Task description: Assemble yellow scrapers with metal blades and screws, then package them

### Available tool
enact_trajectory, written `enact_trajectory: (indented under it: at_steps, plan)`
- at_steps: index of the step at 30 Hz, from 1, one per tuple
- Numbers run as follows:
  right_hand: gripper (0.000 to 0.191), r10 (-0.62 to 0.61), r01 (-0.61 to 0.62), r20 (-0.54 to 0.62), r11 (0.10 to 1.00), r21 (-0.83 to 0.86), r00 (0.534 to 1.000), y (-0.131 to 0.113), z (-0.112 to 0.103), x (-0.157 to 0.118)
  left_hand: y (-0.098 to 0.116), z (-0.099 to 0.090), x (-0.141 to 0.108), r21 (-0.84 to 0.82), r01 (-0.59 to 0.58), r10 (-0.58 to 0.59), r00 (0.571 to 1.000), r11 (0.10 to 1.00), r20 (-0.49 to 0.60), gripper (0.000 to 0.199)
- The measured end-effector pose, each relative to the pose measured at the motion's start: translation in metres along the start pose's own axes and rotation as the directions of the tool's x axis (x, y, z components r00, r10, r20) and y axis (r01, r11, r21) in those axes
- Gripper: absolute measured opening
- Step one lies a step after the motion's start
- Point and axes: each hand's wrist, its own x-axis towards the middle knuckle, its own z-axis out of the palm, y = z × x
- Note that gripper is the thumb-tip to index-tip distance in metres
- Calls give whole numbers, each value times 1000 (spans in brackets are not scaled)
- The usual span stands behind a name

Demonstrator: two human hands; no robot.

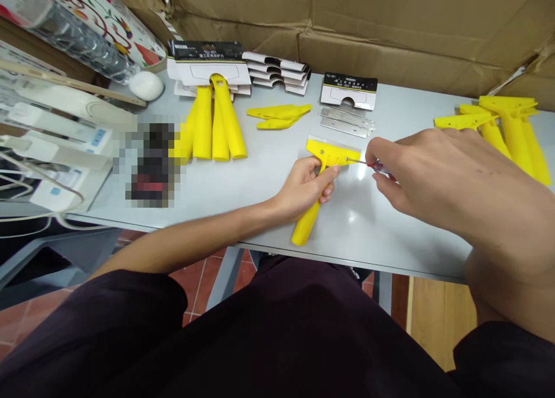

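My left hand (307, 184) is wrapped round the neck of a yellow scraper (307, 227), whose wide head points away from me. A pale blade edge runs along the top of that head, and two screws show in it. In my right hand (403, 169) is a screwdriver (378, 165), its thin shaft reaching left to the head's right screw. The fingers hide most of its handle. Just beyond the scraper lie several metal blades (344, 123), in front of a black and white card (349, 90). Loose yellow head plates (280, 114) rest to their left.
Yellow handles (203, 126) lie at the left beside stacked cards (277, 71). More yellow scrapers (511, 126) are piled at the right. A white egg-shaped object (146, 85), a plastic bottle (82, 42) and a power strip with cables (65, 181) occupy the left. Cardboard (373, 22) stands behind.
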Motion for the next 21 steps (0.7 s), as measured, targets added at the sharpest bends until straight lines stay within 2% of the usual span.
enact_trajectory:
  at_steps: [4,8,17,21]
  plan:
    - [36,26,-25,21,997,-66,999,-7,-3,3,-1,0,1,-12,-3,3,1000,1000,-1,23]
    - [42,-14,19,52,995,-102,999,-8,-4,3,-1,0,0,-24,-5,6,1000,1000,7,24]
    - [31,-15,16,41,999,-33,999,-2,0,1,0,-1,1,1,-17,17,1000,1000,15,22]
    - [34,-26,29,-48,998,53,998,0,4,-2,-2,-2,1,28,-25,24,999,999,28,26]
